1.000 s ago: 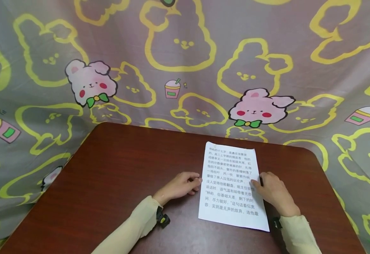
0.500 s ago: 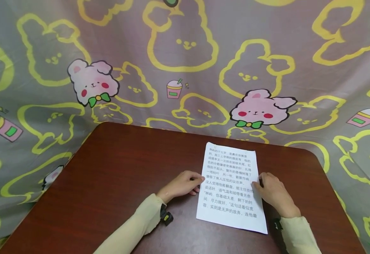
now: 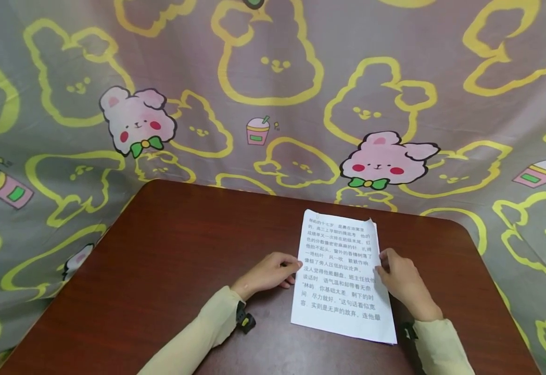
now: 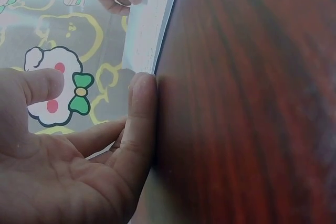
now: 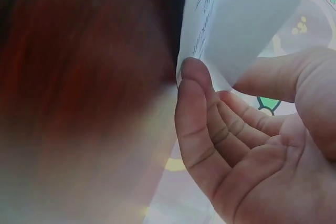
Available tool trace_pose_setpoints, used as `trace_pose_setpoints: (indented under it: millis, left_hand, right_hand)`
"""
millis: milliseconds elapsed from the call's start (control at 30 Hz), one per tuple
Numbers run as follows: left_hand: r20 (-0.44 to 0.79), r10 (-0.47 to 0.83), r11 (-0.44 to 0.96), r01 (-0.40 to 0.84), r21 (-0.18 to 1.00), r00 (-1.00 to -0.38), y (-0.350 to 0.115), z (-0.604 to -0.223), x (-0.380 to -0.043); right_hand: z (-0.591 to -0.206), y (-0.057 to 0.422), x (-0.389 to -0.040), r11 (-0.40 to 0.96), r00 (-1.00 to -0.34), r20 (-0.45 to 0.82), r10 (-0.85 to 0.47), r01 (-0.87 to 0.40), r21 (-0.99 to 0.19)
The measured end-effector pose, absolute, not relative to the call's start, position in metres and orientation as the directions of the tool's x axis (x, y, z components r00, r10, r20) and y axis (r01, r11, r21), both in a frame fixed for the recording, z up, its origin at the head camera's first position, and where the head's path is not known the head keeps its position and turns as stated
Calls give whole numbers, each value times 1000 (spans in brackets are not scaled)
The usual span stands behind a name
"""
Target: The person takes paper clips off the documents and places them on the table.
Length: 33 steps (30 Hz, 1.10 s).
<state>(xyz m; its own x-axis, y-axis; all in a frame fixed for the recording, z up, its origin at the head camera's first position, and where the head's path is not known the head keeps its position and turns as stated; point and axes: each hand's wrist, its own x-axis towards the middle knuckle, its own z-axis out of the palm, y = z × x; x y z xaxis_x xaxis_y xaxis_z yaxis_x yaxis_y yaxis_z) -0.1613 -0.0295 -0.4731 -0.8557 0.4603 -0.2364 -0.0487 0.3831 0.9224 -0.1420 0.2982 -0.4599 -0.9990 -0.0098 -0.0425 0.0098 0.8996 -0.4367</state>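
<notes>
A stack of white paper sheets (image 3: 338, 281), its top page covered in printed Chinese text, lies on the brown table. My left hand (image 3: 268, 272) is at the stack's left edge, fingers relaxed. The left wrist view has a fingertip (image 4: 143, 85) against the paper edge and the thumb (image 4: 47, 85) held apart. On the right edge, my right hand (image 3: 405, 281) pinches the top sheet (image 5: 252, 19) between thumb and forefinger, the grip partly hidden by the paper. That sheet bends up, baring printed lines on the page below (image 5: 202, 30); the other fingers touch the stack's edge.
The dark reddish-brown table (image 3: 160, 260) has rounded far corners. Right behind it hangs a grey curtain (image 3: 291, 120) with yellow outlines and pink rabbit heads. A black strap device (image 3: 244, 319) sits on the left wrist, another (image 3: 408, 330) on the right.
My left hand has moved right to meet the paper's edge. My right thumb has drawn back from the page to its right edge, and the top sheet's upper right corner has lifted.
</notes>
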Motion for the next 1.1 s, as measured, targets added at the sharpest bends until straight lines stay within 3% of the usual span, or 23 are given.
trace_pose_setpoints:
  millis: [1100]
  left_hand:
    - [-252, 450, 339, -97, 936, -857, -31, -472, -163]
  right_hand:
    - [-456, 308, -141, 758, -999, -36, 7, 29, -651]
